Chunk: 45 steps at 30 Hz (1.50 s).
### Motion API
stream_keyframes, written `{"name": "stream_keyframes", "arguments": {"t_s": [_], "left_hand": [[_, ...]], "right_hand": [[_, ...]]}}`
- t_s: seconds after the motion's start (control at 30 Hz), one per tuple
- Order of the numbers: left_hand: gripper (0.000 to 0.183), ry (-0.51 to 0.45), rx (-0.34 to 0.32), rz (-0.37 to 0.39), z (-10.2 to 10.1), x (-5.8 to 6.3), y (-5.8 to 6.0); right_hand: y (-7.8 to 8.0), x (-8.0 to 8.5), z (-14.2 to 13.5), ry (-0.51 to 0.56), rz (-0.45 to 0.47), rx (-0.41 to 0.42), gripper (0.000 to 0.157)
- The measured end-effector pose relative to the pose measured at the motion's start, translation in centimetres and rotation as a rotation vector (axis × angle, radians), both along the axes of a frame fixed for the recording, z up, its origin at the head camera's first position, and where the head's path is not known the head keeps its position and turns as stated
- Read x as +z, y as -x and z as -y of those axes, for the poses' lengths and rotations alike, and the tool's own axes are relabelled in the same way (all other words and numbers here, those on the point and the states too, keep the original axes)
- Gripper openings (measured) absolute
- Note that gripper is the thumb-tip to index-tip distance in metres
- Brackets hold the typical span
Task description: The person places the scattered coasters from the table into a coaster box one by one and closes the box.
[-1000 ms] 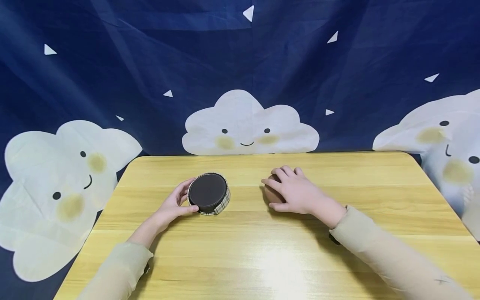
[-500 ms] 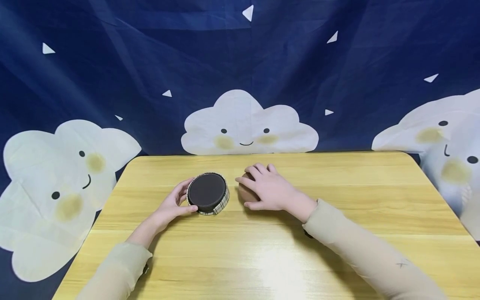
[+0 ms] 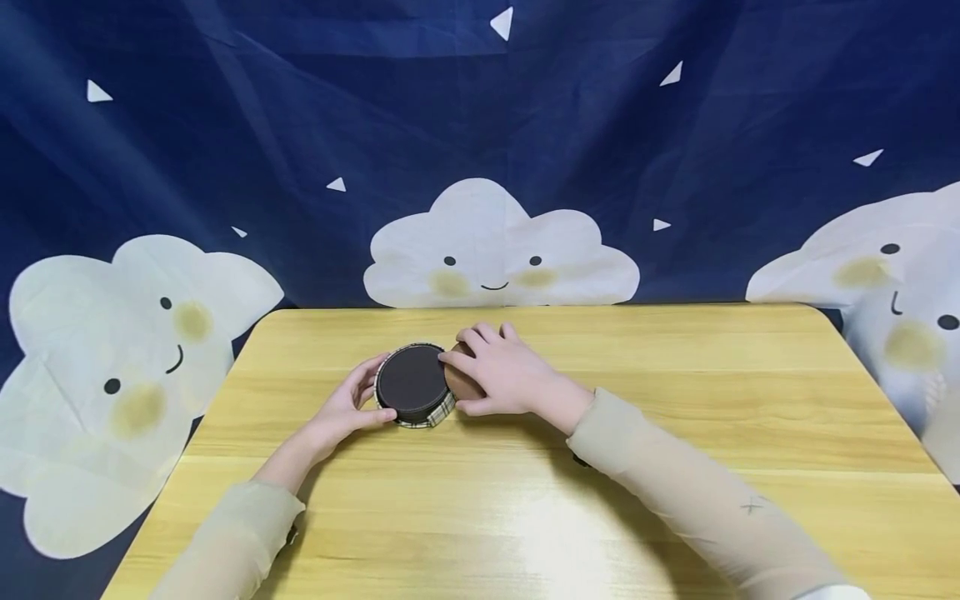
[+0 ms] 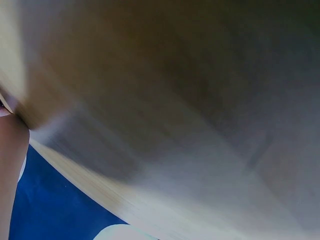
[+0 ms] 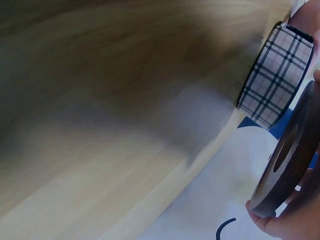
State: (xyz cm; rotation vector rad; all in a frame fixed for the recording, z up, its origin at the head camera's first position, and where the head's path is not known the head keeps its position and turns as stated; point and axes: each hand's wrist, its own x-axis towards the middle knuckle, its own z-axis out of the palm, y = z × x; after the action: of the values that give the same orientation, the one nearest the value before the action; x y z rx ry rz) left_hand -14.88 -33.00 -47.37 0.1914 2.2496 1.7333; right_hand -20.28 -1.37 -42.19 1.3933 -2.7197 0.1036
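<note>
My left hand [image 3: 347, 412] holds a round box-like holder from its left side in the head view, thumb at the near edge, fingers behind. The holder has a plaid side wall [image 3: 442, 410] and a dark brown, leather-like round top [image 3: 411, 379]. My right hand [image 3: 513, 373] grips a brown round disc [image 3: 462, 383] with spread fingers, overlapping the holder's right edge. In the right wrist view the disc [image 5: 287, 155] is tilted, thick-rimmed, with a round recess or hole in its underside; the plaid holder [image 5: 277, 75] is just beyond. The left wrist view shows only part of the hand [image 4: 12, 165].
Both hands work over a pale wood-grain table [image 3: 600, 500] with rounded far corners. Behind it hangs a dark blue cloth [image 3: 420, 108] printed with smiling white clouds [image 3: 491, 233] and small white triangles. Light glares on the tabletop's near middle.
My right hand has carried the brown disc leftward over the table to the holder's right edge. The left hand and the holder have stayed in place.
</note>
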Motion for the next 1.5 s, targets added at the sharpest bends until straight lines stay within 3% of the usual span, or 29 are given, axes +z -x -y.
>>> {"name": "stream_keyframes", "arguments": {"t_s": [0.93,1.5], "left_hand": [[0.096,0.001,-0.009,-0.003,-0.2,0.2,0.1],[0.095,-0.007,-0.008,0.013,0.2,0.1,-0.1]], "right_hand": [[0.2,1.2,6.7,-0.071,0.002,0.072,0.078],[0.6,0.1,8.7,-0.099,0.039,0.107,0.081]]}}
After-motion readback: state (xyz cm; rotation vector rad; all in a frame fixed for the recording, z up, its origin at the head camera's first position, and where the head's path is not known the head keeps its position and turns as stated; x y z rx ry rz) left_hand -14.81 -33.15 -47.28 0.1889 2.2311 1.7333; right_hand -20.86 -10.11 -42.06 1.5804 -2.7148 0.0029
